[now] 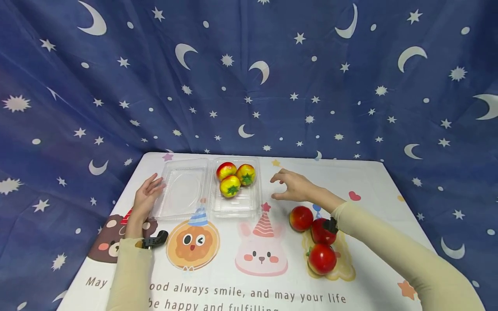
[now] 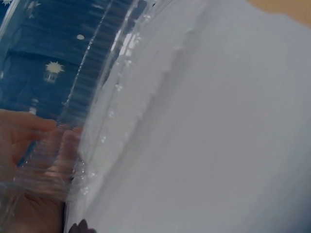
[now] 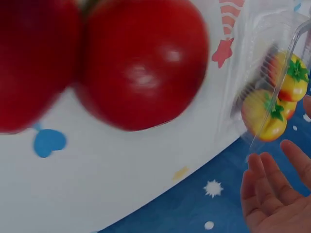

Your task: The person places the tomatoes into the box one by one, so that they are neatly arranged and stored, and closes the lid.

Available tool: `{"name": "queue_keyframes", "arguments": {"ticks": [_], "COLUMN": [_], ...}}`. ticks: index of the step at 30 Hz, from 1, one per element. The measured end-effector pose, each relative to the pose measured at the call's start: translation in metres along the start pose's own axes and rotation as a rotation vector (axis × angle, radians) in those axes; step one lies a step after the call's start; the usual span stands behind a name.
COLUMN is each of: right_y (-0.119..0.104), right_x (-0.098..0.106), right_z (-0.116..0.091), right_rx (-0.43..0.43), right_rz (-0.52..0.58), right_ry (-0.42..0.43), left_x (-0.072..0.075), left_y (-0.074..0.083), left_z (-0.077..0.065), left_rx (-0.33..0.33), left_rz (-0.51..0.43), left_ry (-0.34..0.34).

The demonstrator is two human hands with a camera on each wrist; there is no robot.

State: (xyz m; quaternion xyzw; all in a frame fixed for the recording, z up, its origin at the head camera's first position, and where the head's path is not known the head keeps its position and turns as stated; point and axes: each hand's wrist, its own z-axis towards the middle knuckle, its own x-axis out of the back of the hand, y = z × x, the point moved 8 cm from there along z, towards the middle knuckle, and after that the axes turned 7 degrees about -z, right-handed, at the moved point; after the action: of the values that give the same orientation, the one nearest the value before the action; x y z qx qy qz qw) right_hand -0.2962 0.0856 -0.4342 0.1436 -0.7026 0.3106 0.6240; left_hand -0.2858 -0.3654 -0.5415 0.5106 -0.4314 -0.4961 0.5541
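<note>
A clear plastic clamshell box lies opened flat, its lid (image 1: 183,190) to the left of its base (image 1: 237,208). Three yellow-and-red fruits with green leafy tops (image 1: 230,186) sit grouped in the base's far part. My left hand (image 1: 145,196) is at the lid's left edge, fingers extended and fingertips right at the plastic; the left wrist view shows that hand (image 2: 36,150) partly through the clear wall. To the right of the base, my right hand (image 1: 293,185) hovers with nothing in it, its fingers loosely bent. The right wrist view shows its fingers (image 3: 272,187) apart from the fruits.
Three red tomatoes (image 1: 322,259) lie on the table below my right forearm, one of them partly covered by the wrist camera (image 1: 331,225). A white cloth with cartoon prints (image 1: 261,255) covers the table. Behind it hangs a blue curtain (image 1: 280,121) with moons and stars.
</note>
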Motion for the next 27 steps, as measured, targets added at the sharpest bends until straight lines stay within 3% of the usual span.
{"name": "queue_keyframes", "arguments": {"ticks": [7,13,20,27], "right_y": [0.020,0.040,0.065,0.079], "right_x": [0.007,0.007,0.005,-0.001], "right_z": [-0.032,-0.062,-0.094,-0.120], "right_rx": [-0.021,-0.050,-0.128,-0.146], "right_rz": [0.074,0.099,0.085,0.139], "right_ry": [0.026,0.044,0.078,0.075], "left_x": [0.002,0.000,0.004,0.002], "left_y": [-0.005,-0.003,-0.005,-0.005], "left_z": [0.000,0.000,0.002,0.001], "left_rx": [-0.023,-0.026,-0.001,-0.006], "left_rz": [0.050,0.014,0.077,0.061], "left_ry": [-0.001,-0.013,0.012,0.011]}}
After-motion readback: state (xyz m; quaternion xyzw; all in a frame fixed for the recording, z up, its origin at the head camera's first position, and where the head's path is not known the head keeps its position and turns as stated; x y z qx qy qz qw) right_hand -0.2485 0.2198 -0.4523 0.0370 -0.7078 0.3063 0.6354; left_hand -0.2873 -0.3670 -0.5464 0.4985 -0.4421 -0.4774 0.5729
